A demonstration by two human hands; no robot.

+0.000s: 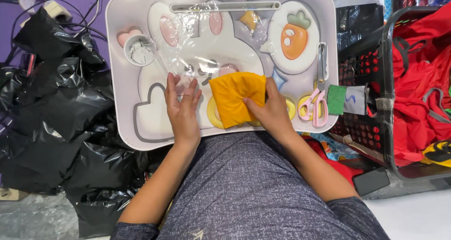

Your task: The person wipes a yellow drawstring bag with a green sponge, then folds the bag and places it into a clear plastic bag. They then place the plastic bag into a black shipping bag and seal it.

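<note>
1. Head view, the thing in hand: a folded yellow cloth is seen lying near the front edge of a white lap tray printed with a rabbit and a carrot. The tray rests across the person's lap.

2. Head view, the hands: the right hand is laid on the right edge of the cloth, with the thumb pressed onto the fabric; it is pressing rather than clenched. The left hand is spread flat on the tray just beside the cloth, fingers open, with nothing held in it.

3. Head view, handling: the cloth is judged to be light, soft and limp. It would sag if lifted by one corner, so it is best taken at a folded edge or pinched at two corners. It is not fragile, and slipping is unlikely.

4. Head view, surroundings: a clear plastic wrapper lies crumpled behind the cloth, and a small white cup stands at the tray's left. Pink scissors lie at the right. Black plastic bags are heaped at the left, and a basket of red fabric stands at the right.
</note>
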